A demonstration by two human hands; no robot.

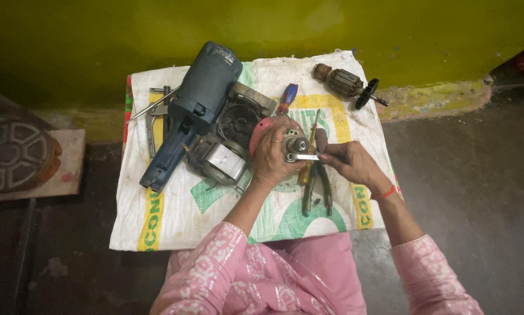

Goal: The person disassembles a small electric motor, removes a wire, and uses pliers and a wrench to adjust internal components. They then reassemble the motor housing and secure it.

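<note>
The red gear head point(273, 131) sits in the grip of the left hand point(272, 158), fingers closed round it, on a white woven sack point(174, 216) spread over the dark floor point(466, 192). The right hand point(355, 165) pinches a small metal spanner point(303, 157) whose end meets the gear head's spindle. Under the right hand lie pliers point(317, 189) and a yellow-handled screwdriver point(307, 157) — beyond the left hand, a blue tool body point(195, 108). Past both hands, an armature point(343, 83) lies near the yellow-green wall point(262, 23).
</note>
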